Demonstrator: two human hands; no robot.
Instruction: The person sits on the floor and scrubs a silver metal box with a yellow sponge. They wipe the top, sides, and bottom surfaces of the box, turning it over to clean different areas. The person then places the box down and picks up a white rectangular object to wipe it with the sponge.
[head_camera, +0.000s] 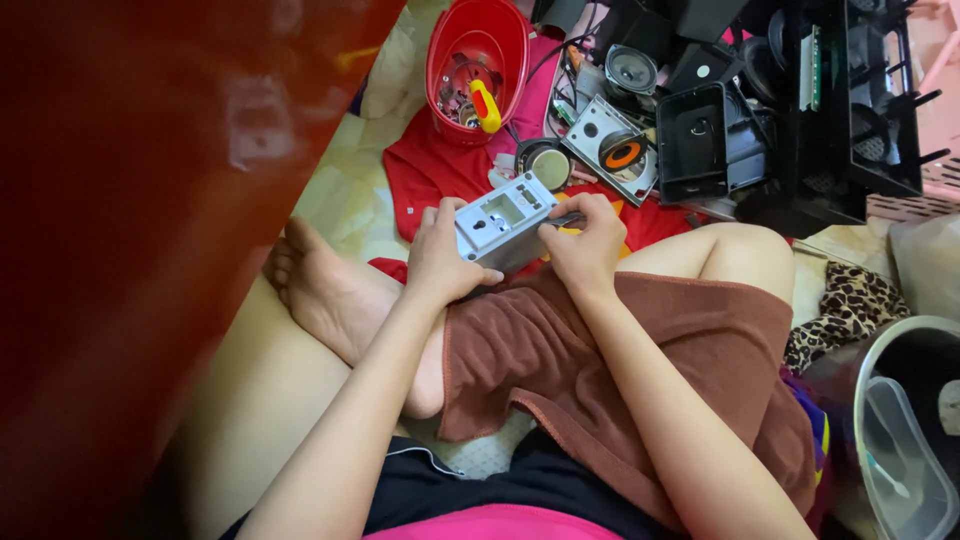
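Note:
My left hand (438, 258) grips the near end of a small grey plastic device casing (505, 218) with cut-outs and small holes in its face. My right hand (586, 240) holds the casing's right side, with its fingers curled over the edge where a thin dark tool or part pokes out. The casing is held above my lap, over a brown towel (600, 350) that covers my crossed legs. My bare foot (320, 285) rests to the left of the hands.
A red bowl (478, 60) with small parts and a yellow-handled screwdriver (486, 105) lies ahead on a red cloth (430, 170). Dismantled black speaker housings (760, 110) and loose speaker cones (630, 70) fill the upper right. A clear plastic container (900, 440) stands at the right. A blurred dark red surface (130, 220) blocks the left.

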